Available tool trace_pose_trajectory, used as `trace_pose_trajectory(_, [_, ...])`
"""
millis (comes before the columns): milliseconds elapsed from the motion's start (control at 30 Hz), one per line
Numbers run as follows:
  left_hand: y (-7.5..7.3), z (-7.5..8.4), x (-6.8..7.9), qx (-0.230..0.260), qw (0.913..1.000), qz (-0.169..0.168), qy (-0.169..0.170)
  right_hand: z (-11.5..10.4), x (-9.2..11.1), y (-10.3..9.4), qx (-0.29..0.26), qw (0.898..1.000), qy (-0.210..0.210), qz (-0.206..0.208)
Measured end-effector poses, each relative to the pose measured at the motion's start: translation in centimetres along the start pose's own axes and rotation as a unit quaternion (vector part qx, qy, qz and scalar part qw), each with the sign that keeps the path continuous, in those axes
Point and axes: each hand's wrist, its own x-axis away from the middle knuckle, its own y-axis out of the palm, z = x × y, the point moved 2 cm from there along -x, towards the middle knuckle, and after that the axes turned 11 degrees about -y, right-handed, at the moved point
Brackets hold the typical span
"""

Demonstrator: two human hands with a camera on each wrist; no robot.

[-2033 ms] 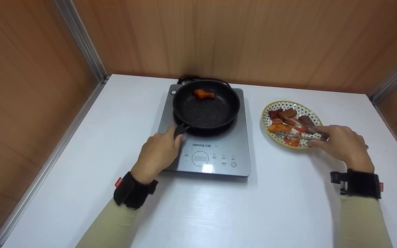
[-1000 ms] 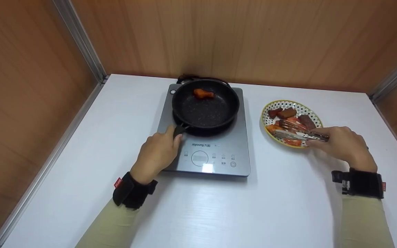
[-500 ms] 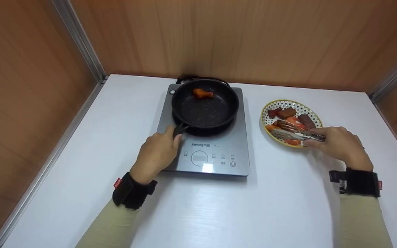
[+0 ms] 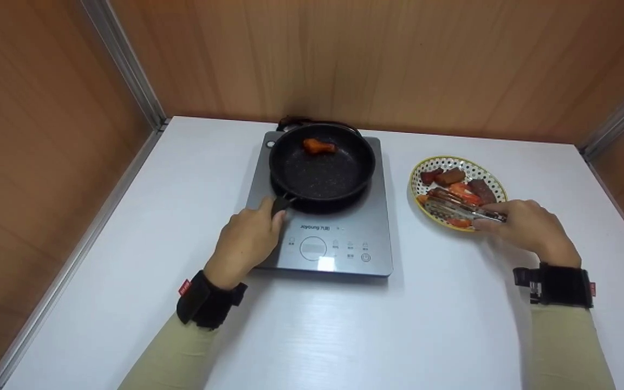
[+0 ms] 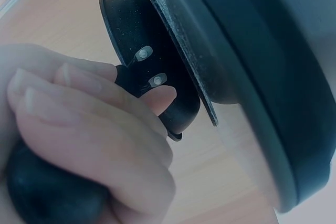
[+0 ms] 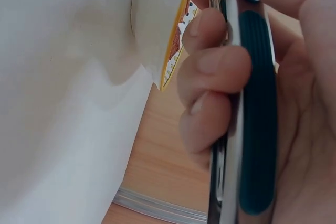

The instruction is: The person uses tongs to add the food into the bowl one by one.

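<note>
My left hand (image 4: 249, 241) grips the black handle (image 5: 52, 187) of a frying pan (image 4: 323, 176), which sits on an induction cooker (image 4: 344, 238). A browned chicken drumstick (image 4: 318, 146) lies toward the far side of the pan. My right hand (image 4: 528, 227) holds metal tongs (image 6: 229, 129) with dark teal grips, fingers curled round both arms. The tongs' ends reach low into a yellow-rimmed, dotted plate (image 4: 441, 163), at an orange food piece (image 4: 423, 199) they mostly cover. Dark brown pieces (image 4: 450, 177) and red-orange slices (image 4: 463, 192) lie around them.
A dark cable (image 4: 296, 122) lies behind the cooker. Wooden panels (image 4: 377, 65) stand along the back and both sides of the white table (image 4: 312, 330). The plate stands right of the cooker, with a gap of table between.
The tongs' arms have drawn together over the orange piece at the plate's left, and my right hand has shifted slightly left. My left hand, the pan and the drumstick stay put.
</note>
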Motion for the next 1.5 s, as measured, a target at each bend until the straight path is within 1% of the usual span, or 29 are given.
trace_pose_trajectory(167, [0.00,-0.04,-0.02,-0.005,1.0000,0.005,0.004,-0.13,0.00,-0.09,0.024,1.000,-0.010,0.017])
trace_pose_trajectory(333, [-0.03,-0.03,0.01,-0.003,1.0000,0.004,-0.002,-0.31,-0.06,-0.15,0.031,0.999,-0.006,0.023])
trace_pose_trajectory(700, [0.00,-0.06,-0.01,-0.001,1.0000,-0.001,-0.006,0.02,-0.05,-0.17,0.025,0.999,0.025,0.024])
trace_pose_trajectory(900, [0.03,-0.13,-0.13,0.000,0.9999,-0.005,-0.009,0.10,0.00,-0.17,0.028,0.999,0.024,0.025])
trace_pose_trajectory(1133, [-0.04,-0.06,0.00,0.002,1.0000,0.004,0.004,0.17,0.09,-0.24,0.033,0.999,0.014,0.037])
trace_pose_trajectory(1233, [-0.04,-0.04,0.02,0.003,1.0000,0.004,0.001,0.14,0.09,-0.25,0.027,0.999,0.010,0.037])
trace_pose_trajectory(1400, [0.01,-0.03,-0.03,0.003,1.0000,0.001,-0.003,0.20,0.12,-0.26,0.018,0.999,0.014,0.029])
trace_pose_trajectory(1500, [0.01,0.03,-0.04,0.002,1.0000,-0.001,-0.005,0.22,0.21,-0.27,0.017,0.999,0.020,0.032])
